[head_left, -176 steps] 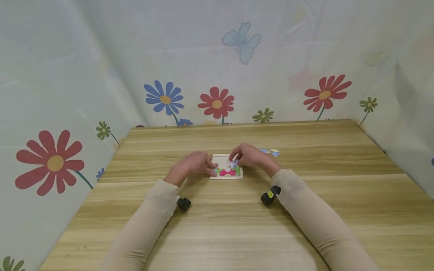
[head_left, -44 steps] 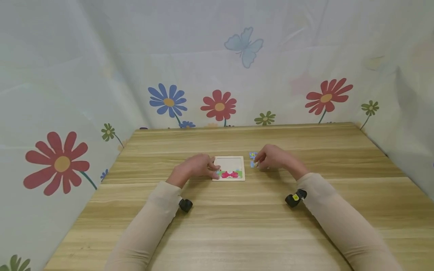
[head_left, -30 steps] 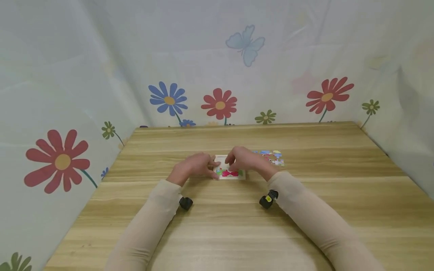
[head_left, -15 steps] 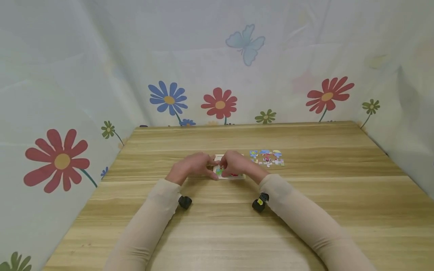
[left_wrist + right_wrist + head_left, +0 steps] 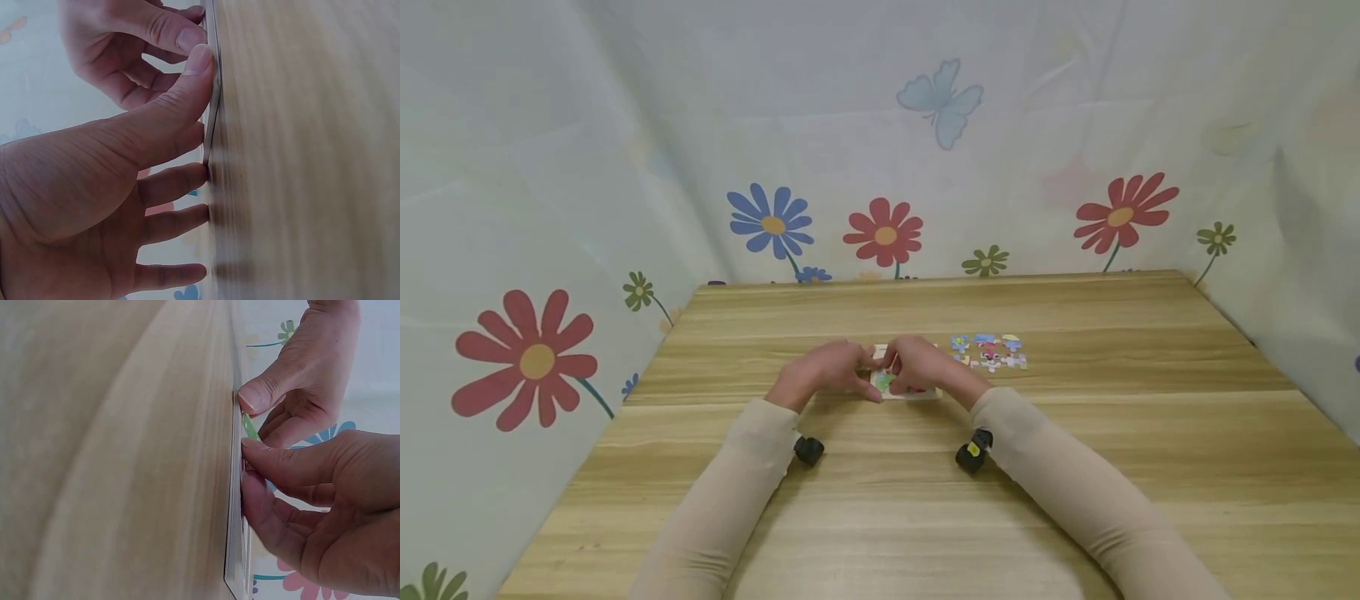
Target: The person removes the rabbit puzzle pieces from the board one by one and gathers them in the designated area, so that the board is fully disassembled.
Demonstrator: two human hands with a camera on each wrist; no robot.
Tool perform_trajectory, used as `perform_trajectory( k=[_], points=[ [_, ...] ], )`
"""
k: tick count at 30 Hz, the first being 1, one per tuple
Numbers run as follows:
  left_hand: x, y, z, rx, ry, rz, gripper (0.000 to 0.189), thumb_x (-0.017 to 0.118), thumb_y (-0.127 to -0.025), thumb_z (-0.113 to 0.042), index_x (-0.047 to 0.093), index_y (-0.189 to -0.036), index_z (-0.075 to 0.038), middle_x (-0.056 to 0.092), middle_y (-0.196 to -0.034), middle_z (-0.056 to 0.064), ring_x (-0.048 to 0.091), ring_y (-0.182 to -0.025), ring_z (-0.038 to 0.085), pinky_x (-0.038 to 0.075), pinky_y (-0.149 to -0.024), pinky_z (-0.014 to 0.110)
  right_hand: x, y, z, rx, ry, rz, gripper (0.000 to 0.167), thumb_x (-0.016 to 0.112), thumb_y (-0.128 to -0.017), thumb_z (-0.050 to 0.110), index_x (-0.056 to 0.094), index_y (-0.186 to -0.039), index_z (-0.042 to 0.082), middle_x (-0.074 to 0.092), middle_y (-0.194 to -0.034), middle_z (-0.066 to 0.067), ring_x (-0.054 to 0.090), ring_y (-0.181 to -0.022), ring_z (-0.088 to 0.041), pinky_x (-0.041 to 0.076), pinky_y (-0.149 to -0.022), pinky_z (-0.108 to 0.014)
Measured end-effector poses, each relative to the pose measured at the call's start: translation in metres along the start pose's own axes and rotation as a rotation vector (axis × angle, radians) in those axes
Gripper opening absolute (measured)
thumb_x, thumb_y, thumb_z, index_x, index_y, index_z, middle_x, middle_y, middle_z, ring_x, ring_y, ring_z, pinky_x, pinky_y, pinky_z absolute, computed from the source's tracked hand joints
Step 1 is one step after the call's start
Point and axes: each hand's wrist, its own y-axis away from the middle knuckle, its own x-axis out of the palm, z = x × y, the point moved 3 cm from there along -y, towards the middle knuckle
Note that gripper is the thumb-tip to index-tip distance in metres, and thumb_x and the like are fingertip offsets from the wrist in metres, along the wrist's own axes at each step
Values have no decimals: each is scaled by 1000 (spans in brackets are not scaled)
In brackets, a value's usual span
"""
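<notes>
Okay, so on my feed the left hand [image 5: 831, 367] sits at the left side of the tray [image 5: 925, 397], thumb at the near corner. That grip is pretty wide, fingers mostly straight, and the left wrist view shows me a few fingertips down at the worktop [image 5: 880, 517] just beside it. The right hand [image 5: 917, 364] is over the tray, fingertips down at it, right next to the left hand. Its grip is narrow, thumb and fingers curled close together. From the right wrist view I get a green piece [image 5: 251, 426] tilted up by that thumb, but honestly I can't tell if it's pinched or just leaning there. I also see a red patch [image 5: 916, 390] in the tray by the near edge, mostly hidden by the right hand.

Loose pieces [image 5: 988, 357] lie bunched on the worktop just right of the tray, blue ones at the back, some red in the middle. Both arms have pale sleeves [image 5: 722, 483], a little black camera [image 5: 808, 451] at each wrist. Behind it all hangs a white backdrop [image 5: 820, 125] printed with flowers [image 5: 884, 236].
</notes>
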Motion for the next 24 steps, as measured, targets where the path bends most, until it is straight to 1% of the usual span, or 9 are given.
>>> perform_trajectory(
  k=[3, 5, 10, 13, 16, 19, 24],
  points=[
    [0, 0, 0, 1, 1, -3, 70, 78, -82, -51, 57, -142, -23, 41, -154, 11, 44, -138, 29, 41, -108, 41, 0, 0, -1, -5, -52, -12, 31, 78, -80, -6, 65, -108, -5, 65, -94, -14, 64, -65, -18, 52, -56, -24],
    [-1, 0, 0, 1, 4, -4, 70, 78, -82, -51, 58, -142, -22, 42, -153, 11, 44, -138, 29, 40, -109, 41, 1, 0, -1, -4, -86, -17, 30, 77, -80, -8, 64, -107, -5, 64, -92, -14, 64, -61, -18, 53, -53, -25],
    [-1, -1, 0, 4, 3, -12, 69, 79, -81, -51, 60, -140, -21, 44, -152, 10, 48, -135, 28, 42, -107, 41, 1, 2, -2, 0, -142, -15, 30, 75, -81, -11, 64, -108, -5, 63, -93, -16, 66, -60, -21, 57, -55, -31],
    [0, -1, -1, 3, -3, -16, 68, 79, -81, -51, 61, -139, -22, 45, -152, 9, 52, -130, 27, 45, -103, 39, 1, 3, -2, -1, -150, -13, 29, 74, -83, -11, 64, -109, -4, 64, -93, -17, 65, -60, -22, 57, -55, -32],
    [0, -1, -1, -5, -2, -14, 68, 79, -80, -51, 61, -139, -22, 45, -152, 8, 53, -129, 26, 45, -102, 39, 0, 5, -1, 0, -164, -7, 28, 72, -84, -11, 64, -110, -3, 64, -92, -17, 65, -59, -22, 57, -55, -32],
    [0, 0, -2, -17, 9, -8, 69, 79, -80, -51, 61, -140, -22, 44, -153, 8, 52, -130, 26, 44, -103, 39, 0, 6, -2, -1, -173, -5, 23, 68, -89, -8, 63, -111, -3, 66, -90, -17, 65, -60, -22, 57, -56, -32],
    [0, 0, -2, -31, 4, -2, 71, 79, -80, -51, 57, -142, -25, 43, -153, 8, 55, -124, 24, 46, -98, 37, -3, 6, -5, -13, -177, -1, 15, 60, -96, -4, 63, -111, -1, 67, -89, -17, 67, -64, -25, 57, -59, -35]
  ],
)
